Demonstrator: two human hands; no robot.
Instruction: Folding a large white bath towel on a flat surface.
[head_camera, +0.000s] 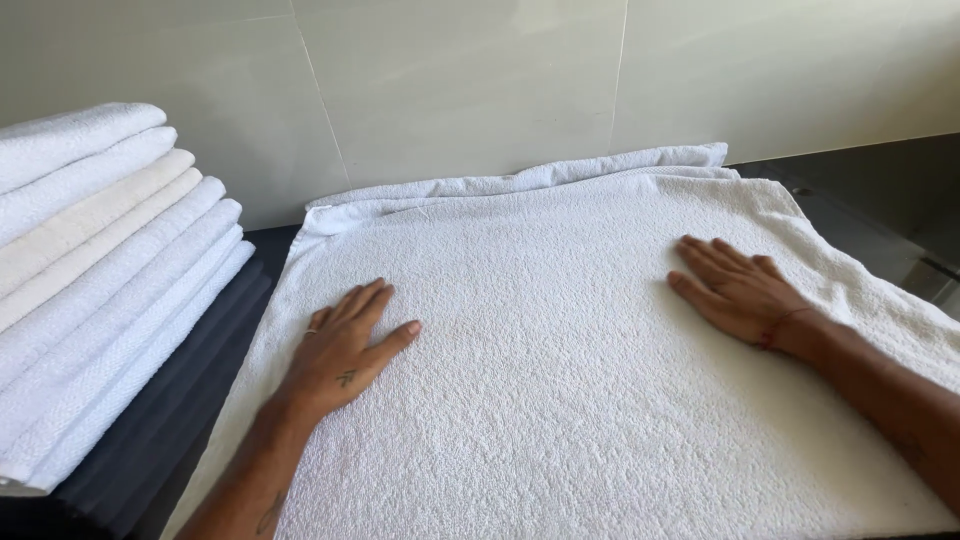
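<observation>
Folded towel stack cut off at left edge; spread towel runs past bottom edge.

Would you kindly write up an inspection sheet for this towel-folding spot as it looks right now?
Surface: dark counter, mostly covered by the towel.
Job's things: white towel spread flat, its far edge bunched in folds against the wall.
Clutter: stack of folded towels at the left, white and cream, resting on a dark folded cloth.
Grippers: left hand flat on the towel, fingers spread; right hand flat on the towel, a red thread at its wrist. Neither holds anything.
Cables: nothing seen.
Surroundings: pale tiled wall behind the counter.
</observation>
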